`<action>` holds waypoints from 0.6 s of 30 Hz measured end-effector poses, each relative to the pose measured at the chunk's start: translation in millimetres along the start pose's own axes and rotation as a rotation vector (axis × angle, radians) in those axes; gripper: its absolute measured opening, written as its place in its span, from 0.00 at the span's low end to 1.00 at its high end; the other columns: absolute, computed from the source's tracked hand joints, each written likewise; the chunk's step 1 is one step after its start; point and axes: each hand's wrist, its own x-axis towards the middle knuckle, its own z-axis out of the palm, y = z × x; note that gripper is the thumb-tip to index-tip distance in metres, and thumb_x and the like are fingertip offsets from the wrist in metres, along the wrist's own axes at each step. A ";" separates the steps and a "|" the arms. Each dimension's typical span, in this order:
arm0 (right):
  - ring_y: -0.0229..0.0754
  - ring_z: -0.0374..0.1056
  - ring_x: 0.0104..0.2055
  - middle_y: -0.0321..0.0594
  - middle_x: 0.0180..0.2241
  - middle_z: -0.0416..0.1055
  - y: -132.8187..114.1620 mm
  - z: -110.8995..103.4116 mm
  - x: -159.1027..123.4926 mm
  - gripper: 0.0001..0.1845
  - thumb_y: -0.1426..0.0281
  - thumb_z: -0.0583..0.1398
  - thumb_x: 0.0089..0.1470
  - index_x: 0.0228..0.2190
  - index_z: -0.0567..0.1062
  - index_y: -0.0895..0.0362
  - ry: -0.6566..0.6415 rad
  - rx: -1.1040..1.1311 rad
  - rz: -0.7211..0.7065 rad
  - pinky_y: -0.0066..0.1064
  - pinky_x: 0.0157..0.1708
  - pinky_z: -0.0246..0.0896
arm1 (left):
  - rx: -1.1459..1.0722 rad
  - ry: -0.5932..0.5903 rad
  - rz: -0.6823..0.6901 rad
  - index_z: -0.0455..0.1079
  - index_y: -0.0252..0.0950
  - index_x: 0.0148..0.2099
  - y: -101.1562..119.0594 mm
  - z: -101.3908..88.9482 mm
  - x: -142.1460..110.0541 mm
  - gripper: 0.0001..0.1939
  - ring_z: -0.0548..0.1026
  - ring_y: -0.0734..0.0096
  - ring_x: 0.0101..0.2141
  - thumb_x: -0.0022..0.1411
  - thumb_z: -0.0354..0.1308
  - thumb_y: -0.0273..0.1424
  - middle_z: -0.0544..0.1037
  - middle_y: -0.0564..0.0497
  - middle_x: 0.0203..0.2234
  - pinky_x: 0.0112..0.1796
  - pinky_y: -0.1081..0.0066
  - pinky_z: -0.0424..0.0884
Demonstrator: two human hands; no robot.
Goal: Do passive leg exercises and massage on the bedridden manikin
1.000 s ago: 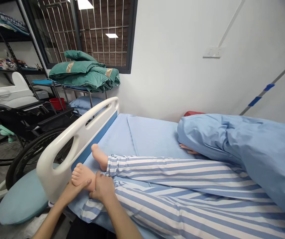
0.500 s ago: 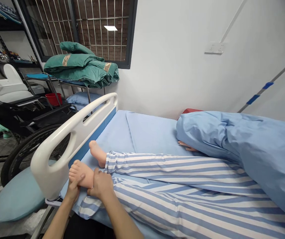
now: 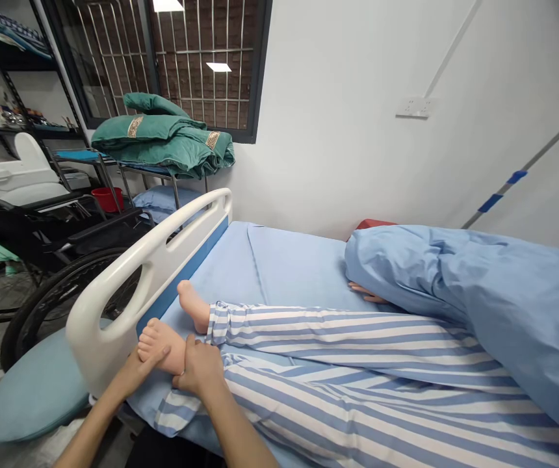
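Note:
A bare, smooth foot like a manikin's [image 3: 169,344] rests near the foot end of the bed, toes up and to the left. Against its sole and ball lies my left hand [image 3: 138,372], thumb across the near side; its other fingers are hidden behind the foot. My right hand [image 3: 202,365] wraps around the ankle of the same leg, just where the striped trouser leg [image 3: 318,390] begins. The second bare foot [image 3: 194,307] lies behind, untouched, its leg in the other striped trouser leg [image 3: 309,325].
A white footboard [image 3: 150,270] rises close to the left of the feet. Beyond it are a wheelchair [image 3: 60,240] and a pale blue oval pad [image 3: 40,390]. A blue quilt [image 3: 455,273] covers the figure's upper part; part of a hand [image 3: 370,294] shows under its edge. Folded green bedding [image 3: 162,136] sits by the window.
My left wrist and forearm have swung outward to the left, the hand now reaching more from the sole side. My right hand stays around the ankle. The view has tilted slightly up.

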 end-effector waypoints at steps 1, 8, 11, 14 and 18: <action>0.55 0.71 0.36 0.49 0.36 0.72 0.1 0.2 0.4 0.36 0.59 0.65 0.29 0.42 0.64 0.60 -0.004 -0.001 0.002 0.42 0.33 0.66 | -0.017 -0.048 -0.018 0.71 0.35 0.27 -3.4 4.7 -2.1 0.12 0.75 0.59 0.34 0.36 0.67 0.31 0.77 0.50 0.23 0.36 0.69 0.70; 0.54 0.71 0.35 0.50 0.35 0.72 2.1 5.6 3.3 0.36 0.59 0.64 0.28 0.41 0.63 0.60 0.006 -0.007 -0.016 0.42 0.32 0.66 | -0.567 0.212 -0.114 0.66 0.40 0.45 -19.7 58.5 -24.5 0.23 0.68 0.59 0.49 0.46 0.61 0.38 0.72 0.49 0.48 0.46 0.64 0.68; 0.55 0.71 0.35 0.49 0.35 0.73 2.7 7.3 4.2 0.36 0.59 0.65 0.28 0.41 0.63 0.59 0.019 -0.016 -0.021 0.42 0.31 0.66 | -0.604 0.233 -0.121 0.65 0.43 0.49 -20.9 63.6 -24.6 0.24 0.64 0.59 0.54 0.47 0.60 0.36 0.67 0.50 0.53 0.51 0.63 0.65; 0.55 0.71 0.35 0.49 0.35 0.73 3.1 7.3 5.0 0.37 0.58 0.65 0.27 0.41 0.63 0.59 0.008 -0.017 -0.019 0.42 0.31 0.66 | -0.594 0.194 -0.156 0.67 0.42 0.47 -25.5 57.1 -20.9 0.25 0.65 0.57 0.53 0.43 0.63 0.35 0.71 0.50 0.50 0.50 0.61 0.66; 0.54 0.71 0.36 0.49 0.36 0.73 3.0 6.1 4.9 0.37 0.59 0.65 0.28 0.42 0.63 0.59 -0.008 -0.011 -0.021 0.42 0.32 0.66 | -0.548 0.118 -0.223 0.68 0.39 0.46 -33.2 44.8 -17.3 0.27 0.70 0.55 0.47 0.39 0.65 0.36 0.75 0.49 0.42 0.45 0.60 0.70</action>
